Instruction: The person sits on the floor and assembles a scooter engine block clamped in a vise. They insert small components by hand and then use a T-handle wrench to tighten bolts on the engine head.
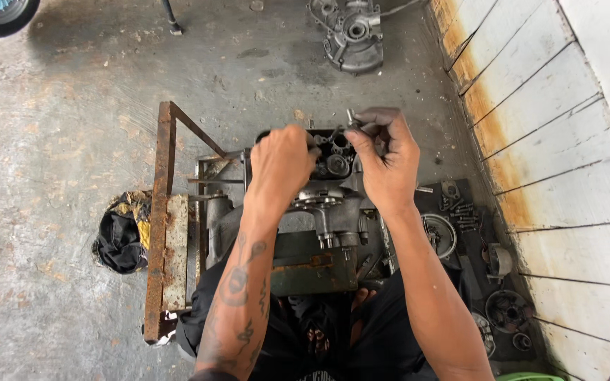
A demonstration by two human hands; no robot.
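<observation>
A grey engine case point(326, 204) sits on a rusty metal stand point(167, 219) between my knees. My left hand point(280, 162) is closed in a fist over the case's far left edge, gripping a dark tool handle point(261, 134) whose end pokes out beside it. My right hand point(383, 152) is raised over the case's far right side, fingers pinched on a small metal bolt-like part point(351, 117). Round openings and gears of the case point(337, 162) show between the two hands.
A second engine cover point(353, 32) lies on the concrete floor ahead. A dark tray on the right holds bolts point(464, 212), a round rotor point(439, 234) and other round parts point(506, 310). A dirty rag point(123, 236) lies left of the stand. A white plank wall point(566, 141) runs along the right.
</observation>
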